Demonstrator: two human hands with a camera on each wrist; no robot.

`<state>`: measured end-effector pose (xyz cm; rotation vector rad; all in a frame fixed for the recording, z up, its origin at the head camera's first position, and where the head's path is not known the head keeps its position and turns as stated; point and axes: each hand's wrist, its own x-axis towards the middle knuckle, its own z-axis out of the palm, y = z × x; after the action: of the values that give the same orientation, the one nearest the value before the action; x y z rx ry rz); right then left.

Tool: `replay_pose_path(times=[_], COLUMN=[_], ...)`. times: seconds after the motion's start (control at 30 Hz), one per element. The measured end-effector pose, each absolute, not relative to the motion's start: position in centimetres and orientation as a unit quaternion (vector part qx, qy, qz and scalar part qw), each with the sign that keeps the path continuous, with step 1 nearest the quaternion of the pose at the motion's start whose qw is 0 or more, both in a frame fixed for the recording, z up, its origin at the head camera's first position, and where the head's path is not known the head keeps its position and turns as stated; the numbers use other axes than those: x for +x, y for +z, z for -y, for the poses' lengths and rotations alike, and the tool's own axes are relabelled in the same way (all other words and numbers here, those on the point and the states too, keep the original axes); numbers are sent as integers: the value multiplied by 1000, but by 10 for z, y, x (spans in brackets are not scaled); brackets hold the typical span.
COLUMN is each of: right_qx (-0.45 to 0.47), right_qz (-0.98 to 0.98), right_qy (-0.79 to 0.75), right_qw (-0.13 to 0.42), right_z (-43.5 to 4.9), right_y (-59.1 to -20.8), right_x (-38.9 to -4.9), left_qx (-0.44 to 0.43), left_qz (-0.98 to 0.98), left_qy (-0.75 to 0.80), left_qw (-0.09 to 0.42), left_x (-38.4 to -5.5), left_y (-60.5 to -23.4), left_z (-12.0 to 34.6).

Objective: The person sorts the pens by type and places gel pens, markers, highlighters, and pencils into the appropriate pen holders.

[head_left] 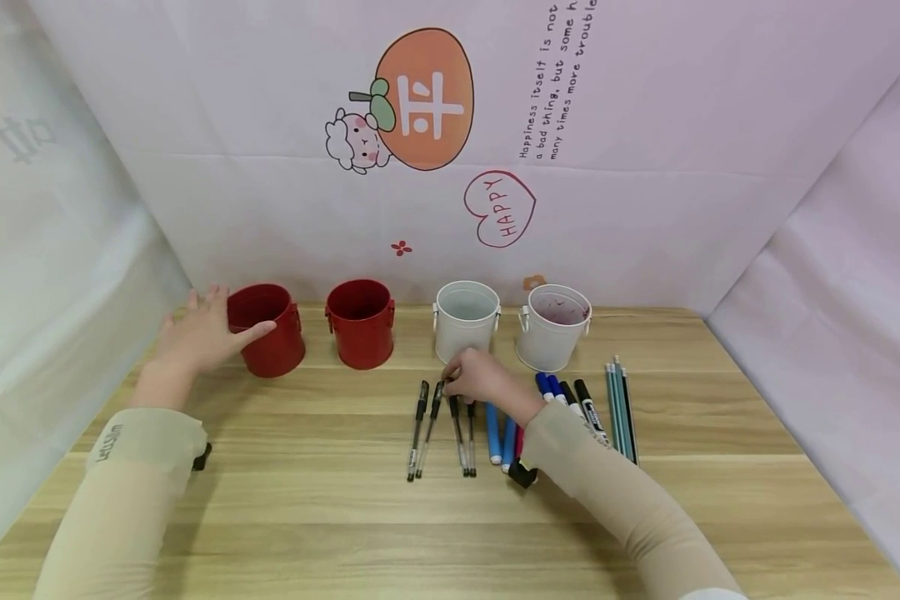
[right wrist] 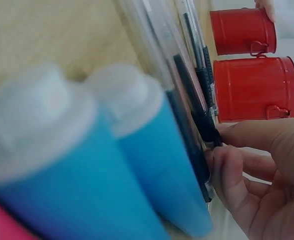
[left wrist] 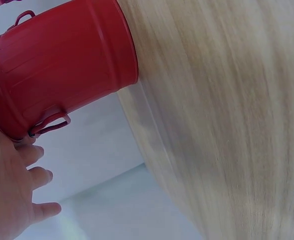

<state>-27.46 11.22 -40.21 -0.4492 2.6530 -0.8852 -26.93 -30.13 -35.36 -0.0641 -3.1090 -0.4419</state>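
Note:
My left hand (head_left: 198, 329) rests against the leftmost red bucket (head_left: 273, 346), its thumb across the front near the rim and its fingers spread along the left side. In the left wrist view, straight fingertips (left wrist: 41, 177) show beside the bucket's wire handle. My right hand (head_left: 483, 383) pinches the capped end of a black gel pen (right wrist: 189, 85) between thumb and forefinger. Other black gel pens (head_left: 417, 429) lie on both sides of it. Just right of that hand are light blue markers (head_left: 493, 433), partly covered by the forearm.
A second red bucket (head_left: 360, 333) and two white buckets (head_left: 465, 333) (head_left: 551, 337) stand along the back of the wooden table (head_left: 307, 500). Blue- and black-capped markers (head_left: 588, 408) and several pencils (head_left: 621, 408) lie at the right. Printed white cloth (head_left: 270, 208) hangs behind.

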Motion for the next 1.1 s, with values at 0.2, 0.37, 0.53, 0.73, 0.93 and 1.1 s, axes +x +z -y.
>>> replay_pose_path(times=[0.2,0.37,0.53,0.73,0.93,1.1], right_qx=[-141,-134,-134,-143,-161,-183], right_qz=[-901,-862,-836,-825,-823,-817], right_qy=[-372,-447,-491,-506,-509,-518], right_qw=[172,197,203,206,196,176], right_z=[-116,-119,-122,-122,-120,-118], right_y=[-404,-407,-407,-403,-390,-377], right_x=[-278,-278,-277,-276,-274,-276], left_qx=[-21,-22,-22,-21,-21,-22], left_qz=[990,989,988,988,986,987], left_qy=[-142,-145,-152,-155,-163,-161], left_qw=[1,0,2,8,9,7], left_x=[-269,-267,-267,-266,-265,-265], left_y=[-353,-353,-354,-356,-355,-353], left_z=[301,302,302,302,300,299])
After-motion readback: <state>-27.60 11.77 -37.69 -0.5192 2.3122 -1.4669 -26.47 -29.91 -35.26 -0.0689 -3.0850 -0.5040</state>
